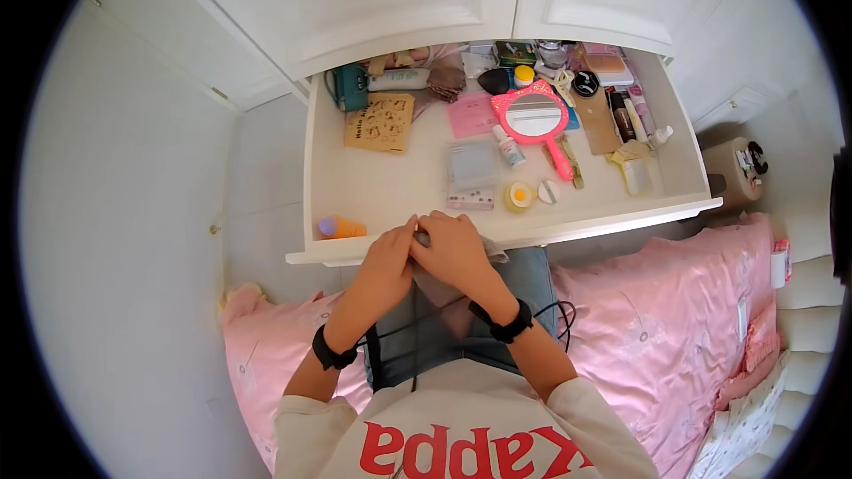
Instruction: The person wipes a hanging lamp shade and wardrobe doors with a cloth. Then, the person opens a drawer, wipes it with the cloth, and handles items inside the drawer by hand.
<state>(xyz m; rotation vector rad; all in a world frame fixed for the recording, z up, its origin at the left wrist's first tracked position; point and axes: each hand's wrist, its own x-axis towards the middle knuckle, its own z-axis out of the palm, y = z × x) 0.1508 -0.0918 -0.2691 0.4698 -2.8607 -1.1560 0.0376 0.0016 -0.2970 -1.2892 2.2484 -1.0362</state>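
My left hand (387, 257) and my right hand (451, 251) meet at the front edge of an open white drawer (568, 229). Between them they grip a thin greyish cloth or bag (435, 288), which hangs down over my lap; its exact kind is unclear. The fingers of both hands are curled round its top. Just beyond the hands, inside the drawer, lie a clear plastic case (472, 165), a yellow round jar (519, 196) and, on the left, an orange and purple item (342, 227).
A pink hand mirror (535, 115), a yellow paper pouch (380, 122), a teal pouch (351, 87) and several bottles fill the drawer's back and right. Pink bedding (657, 319) lies below right. A beige bin (732, 168) stands beyond the drawer.
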